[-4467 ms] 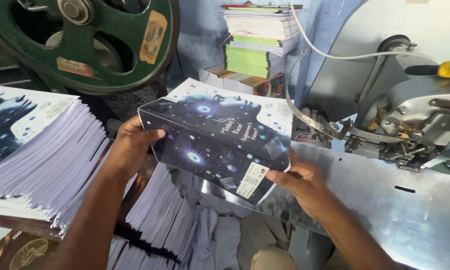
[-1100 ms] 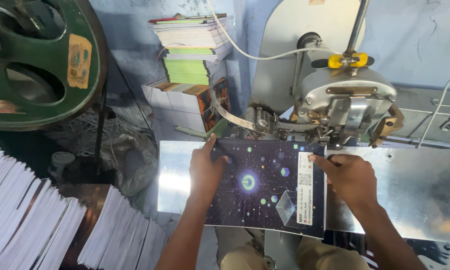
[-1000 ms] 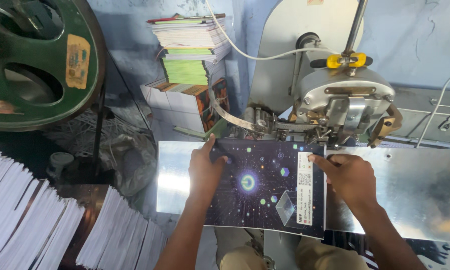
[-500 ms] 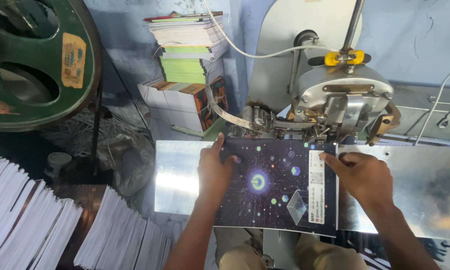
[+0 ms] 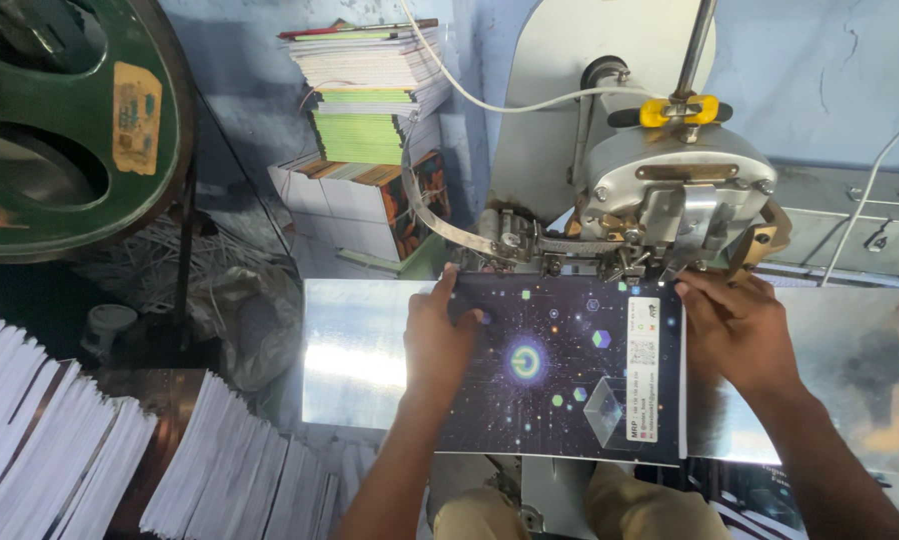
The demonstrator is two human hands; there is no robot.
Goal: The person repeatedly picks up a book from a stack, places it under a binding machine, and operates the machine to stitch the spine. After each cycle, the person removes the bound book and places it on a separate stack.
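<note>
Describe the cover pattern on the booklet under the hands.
Dark starry space design on the booklet, glowing ring mid-cover, white label strip at right. Only the head view shows it.

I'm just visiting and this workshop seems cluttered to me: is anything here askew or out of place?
The tall stack of booklets against the blue wall is uneven, its layers jutting at different angles. The white booklet piles at lower left fan out slanted. The dark starry-covered booklet lies flat and square on the shiny metal table under the left hand and right hand.

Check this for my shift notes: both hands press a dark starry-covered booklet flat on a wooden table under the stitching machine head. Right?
Not quite. The head view shows both hands, left hand and right hand, pressing the booklet on a shiny metal table, not wood, under the machine head.
</note>
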